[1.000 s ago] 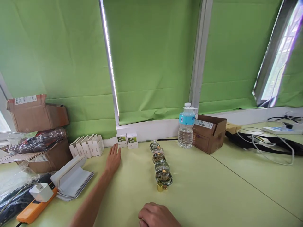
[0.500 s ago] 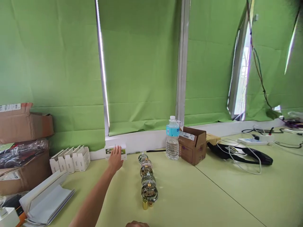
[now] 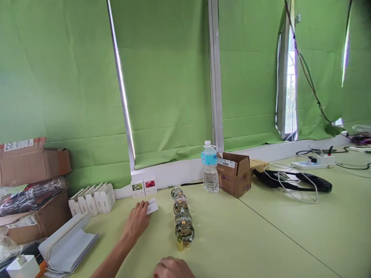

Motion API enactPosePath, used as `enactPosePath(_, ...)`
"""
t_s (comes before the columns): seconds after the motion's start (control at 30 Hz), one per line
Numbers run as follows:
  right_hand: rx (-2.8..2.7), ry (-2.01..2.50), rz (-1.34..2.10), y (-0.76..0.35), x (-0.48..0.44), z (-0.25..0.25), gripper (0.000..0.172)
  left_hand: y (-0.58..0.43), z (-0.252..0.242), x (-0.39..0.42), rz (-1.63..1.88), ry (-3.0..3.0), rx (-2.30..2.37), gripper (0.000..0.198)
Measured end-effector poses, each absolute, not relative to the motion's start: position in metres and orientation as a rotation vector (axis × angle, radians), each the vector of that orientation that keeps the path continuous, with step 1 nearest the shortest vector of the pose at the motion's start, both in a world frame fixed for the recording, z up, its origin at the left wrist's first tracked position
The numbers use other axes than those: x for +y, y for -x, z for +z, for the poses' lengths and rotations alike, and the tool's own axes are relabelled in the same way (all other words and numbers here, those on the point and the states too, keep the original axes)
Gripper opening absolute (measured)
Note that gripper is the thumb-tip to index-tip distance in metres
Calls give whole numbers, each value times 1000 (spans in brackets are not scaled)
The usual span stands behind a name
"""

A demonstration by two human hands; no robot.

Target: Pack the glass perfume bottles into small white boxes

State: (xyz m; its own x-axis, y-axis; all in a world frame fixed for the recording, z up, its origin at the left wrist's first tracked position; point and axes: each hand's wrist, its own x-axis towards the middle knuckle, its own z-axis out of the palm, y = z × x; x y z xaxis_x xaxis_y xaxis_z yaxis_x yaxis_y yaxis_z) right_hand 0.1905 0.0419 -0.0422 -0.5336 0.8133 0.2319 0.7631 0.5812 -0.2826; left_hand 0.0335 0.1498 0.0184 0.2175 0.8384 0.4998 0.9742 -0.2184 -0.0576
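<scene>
My left hand [image 3: 139,218] is closed on the edge of a white card [image 3: 152,206], low over the table. Just behind it, two small picture cards stand side by side against the white ledge: one with green and white flowers [image 3: 138,189], one with red fruit or flowers [image 3: 150,186]. My right hand [image 3: 173,268] rests at the bottom edge with curled fingers; anything inside them is hidden. Between and beyond the hands runs a row of several round glass bottles [image 3: 182,216] with gold tops. A gold cap [image 3: 180,244] stands at its near end.
White open cartons [image 3: 92,199] stand in a row at left, near folded white card stock [image 3: 69,245] and brown boxes [image 3: 34,162]. Right of the bottles are a water bottle [image 3: 210,170], an open brown box [image 3: 234,175] and a black strap-like device [image 3: 295,181] with a white cable.
My left hand has drawn back toward me from the ledge and now holds a white card. The two picture cards it covered are visible. My right hand shows more. The view has shifted slightly.
</scene>
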Motion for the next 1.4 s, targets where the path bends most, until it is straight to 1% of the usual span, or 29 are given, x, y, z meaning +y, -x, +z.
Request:
enactPosePath(0.07,-2379,1321,235,-194,32,-30,17,-30,26,116,-547,2155,-1700,18)
enactPosePath(0.1,-2265,1371,338,-195,27,-24,21,-29,30,98,-556,2162,-1712,17)
enactPosePath(0.17,-2036,1316,656,-196,16,-11,32,-27,35,64,-588,2186,-1750,18)
enactPosePath(0.2,-1919,1260,819,-196,11,-5,41,-27,36,49,-683,2248,-1828,19)
enactPosePath(0.3,-1607,1085,1234,-193,-3,9,77,-26,36,16,-1003,2430,-1961,39)
enactPosePath(0.33,-1531,1033,1341,-192,-6,13,84,-25,35,9,-1101,2486,-1994,45)
enactPosePath(0.37,-1478,981,1425,-191,-9,17,87,-24,33,5,-1185,2558,-2029,53)
enactPosePath(0.47,-1446,852,1554,-189,-15,25,79,-16,30,-1,-1313,2900,-2170,82)
enactPosePath(0.53,-1449,821,1570,-190,-15,29,74,-9,28,-3,-1322,3107,-2255,93)
enactPosePath(0.6,-1450,832,1594,-192,-15,31,71,-3,23,-5,-1352,3144,-2250,93)
enactPosePath(0.73,-1449,892,1695,-195,-16,36,64,0,7,-10,-1411,2856,-1998,92)
enactPosePath(0.8,-1436,940,1706,-197,-18,40,61,-2,0,-14,-1331,2753,-1946,96)
enactPosePath(0.93,-1490,1018,1715,-198,-23,47,54,-8,0,-26,-1087,2743,-2170,101)
enactPosePath(1.03,-1541,996,1778,-196,-26,53,50,-12,12,-37,-1056,2750,-2170,92)
enactPosePath(1.13,-1551,1011,1812,-193,-26,54,49,-15,19,-44,-1091,2669,-2126,85)
enactPosePath(1.2,-1563,1028,1827,-192,-25,50,48,-14,20,-44,-1085,2673,-2065,85)
enactPosePath(1.4,-1539,1155,1795,-190,-20,35,39,-9,14,-41,-1046,2829,-1807,86)
